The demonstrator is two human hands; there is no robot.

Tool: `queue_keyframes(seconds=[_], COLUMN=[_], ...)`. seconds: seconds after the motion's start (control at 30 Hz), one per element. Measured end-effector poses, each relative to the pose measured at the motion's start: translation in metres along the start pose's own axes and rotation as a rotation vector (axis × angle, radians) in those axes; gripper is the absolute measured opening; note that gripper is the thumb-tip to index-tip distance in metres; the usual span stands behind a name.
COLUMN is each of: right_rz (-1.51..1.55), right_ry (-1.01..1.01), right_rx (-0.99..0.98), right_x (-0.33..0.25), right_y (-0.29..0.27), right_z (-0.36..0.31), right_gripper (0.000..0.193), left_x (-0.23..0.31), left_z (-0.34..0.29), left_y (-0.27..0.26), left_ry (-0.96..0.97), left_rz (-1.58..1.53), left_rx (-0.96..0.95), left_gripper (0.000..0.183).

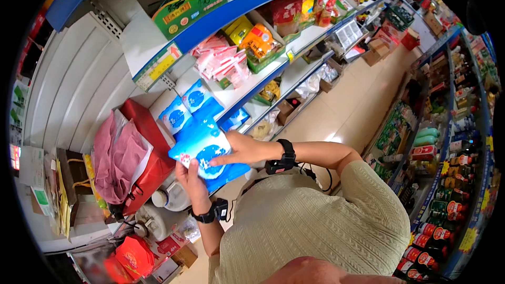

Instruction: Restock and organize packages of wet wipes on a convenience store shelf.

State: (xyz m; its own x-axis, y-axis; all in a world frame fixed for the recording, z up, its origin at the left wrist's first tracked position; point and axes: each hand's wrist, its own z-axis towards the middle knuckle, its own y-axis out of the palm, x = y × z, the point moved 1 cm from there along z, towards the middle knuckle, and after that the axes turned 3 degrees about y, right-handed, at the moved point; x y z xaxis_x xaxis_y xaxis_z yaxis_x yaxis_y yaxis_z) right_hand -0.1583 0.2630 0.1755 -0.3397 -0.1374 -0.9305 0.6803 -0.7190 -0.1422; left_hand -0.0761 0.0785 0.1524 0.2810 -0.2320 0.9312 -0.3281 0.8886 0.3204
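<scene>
A blue plastic packet (202,141) with a white patch and a blue round print is held out in front of me, over the shelf edge. My left hand (193,181) pinches its near left edge, the thumb on top. My right hand (242,150) grips its right side, with thumb and fingers lying across the front; some fingertips are hidden. Just beyond it, similar blue packets (197,96) lie on the white shelf. Another blue packet (236,119) shows on a lower level. Both wrists wear black straps with small boxes.
Left of my hands, a red bag (158,152) has pink cloth (118,158) draped over it. White-and-red packets (218,58) and boxed pouches (260,42) fill the shelf ahead. A white jug (176,195) stands below. Bottle shelves (447,194) line the right side, across a tiled aisle (342,110).
</scene>
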Motion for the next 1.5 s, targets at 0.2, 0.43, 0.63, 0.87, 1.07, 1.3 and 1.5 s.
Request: queue_keyframes(seconds=[0.2, 0.43, 0.63, 0.87, 1.07, 1.3, 1.5], right_rz=[-0.012, 0.197, 0.131, 0.168, 0.176, 0.3, 0.384], right_ry=[0.146, 0.281, 0.258, 0.418, 0.429, 0.682, 0.666], right_rx=[0.159, 0.289, 0.019, -0.158, -0.169, -0.338, -0.25], right_x=[0.011, 0.016, 0.03, 0.042, 0.046, 0.061, 0.069], right_y=[-0.001, 0.002, 0.005, 0.013, 0.02, 0.012, 0.005], right_z=[-0.005, -0.001, 0.014, 0.015, 0.015, -0.001, -0.014], right_gripper=[0.037, 0.028, 0.038, 0.037, 0.037, 0.04, 0.038], left_x=[-0.008, -0.015, -0.013, -0.019, -0.03, -0.046, -0.046], left_z=[0.008, 0.002, 0.001, -0.006, -0.005, -0.014, -0.015], left_y=[0.022, 0.023, 0.009, -0.003, -0.023, -0.03, -0.025], left_ry=[-0.117, -0.143, -0.096, -0.039, -0.134, -0.16, -0.403], left_rz=[-0.027, 0.345, 0.265, 0.304, 0.292, 0.447, 0.233], left_rx=[0.012, -0.271, -0.107, 0.081, 0.073, 0.073, -0.205], left_gripper=[0.024, 0.043, 0.027, 0.03, 0.037, 0.04, 0.038])
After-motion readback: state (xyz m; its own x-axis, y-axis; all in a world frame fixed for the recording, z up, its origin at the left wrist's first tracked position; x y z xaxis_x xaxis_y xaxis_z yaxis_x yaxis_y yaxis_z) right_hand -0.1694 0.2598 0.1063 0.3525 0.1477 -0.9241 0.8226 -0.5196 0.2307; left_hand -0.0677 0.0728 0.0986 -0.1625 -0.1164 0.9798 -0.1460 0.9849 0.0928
